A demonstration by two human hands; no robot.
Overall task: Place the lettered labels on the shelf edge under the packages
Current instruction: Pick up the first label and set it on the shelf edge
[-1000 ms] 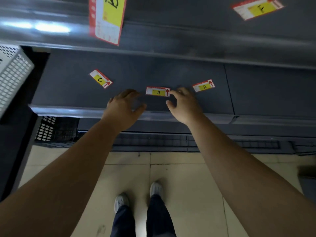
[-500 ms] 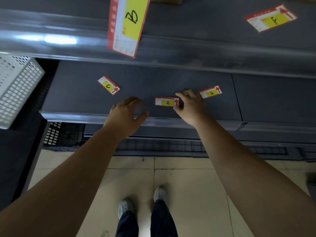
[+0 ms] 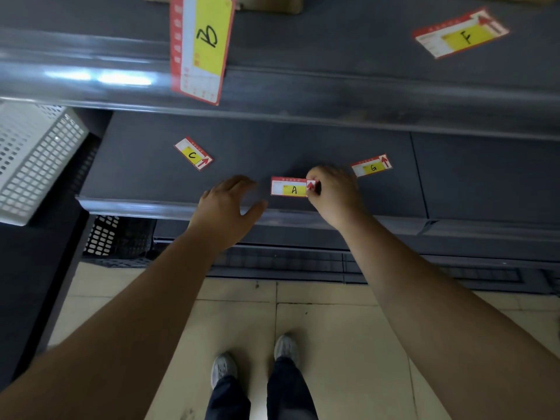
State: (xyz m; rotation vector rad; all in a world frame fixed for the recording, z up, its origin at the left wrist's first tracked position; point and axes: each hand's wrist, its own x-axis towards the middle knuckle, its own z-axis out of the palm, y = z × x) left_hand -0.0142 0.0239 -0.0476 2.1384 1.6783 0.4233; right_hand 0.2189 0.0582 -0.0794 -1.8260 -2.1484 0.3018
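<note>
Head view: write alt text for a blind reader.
The right hand pinches label A by its right end on the lower shelf, the left hand open beside it. On it too lie label C and label G; label B and label F on the upper shelf.

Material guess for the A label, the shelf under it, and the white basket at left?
A label: thin printed card or paper, matte; flat, crisp corners, marker letter. Shelf: probably painted sheet metal, dark grey, satin sheen. Its front edge strip: glossy, catches glare; clear plastic or metal, cannot tell. Basket: white, likely moulded plastic; regular grid of holes.
</note>
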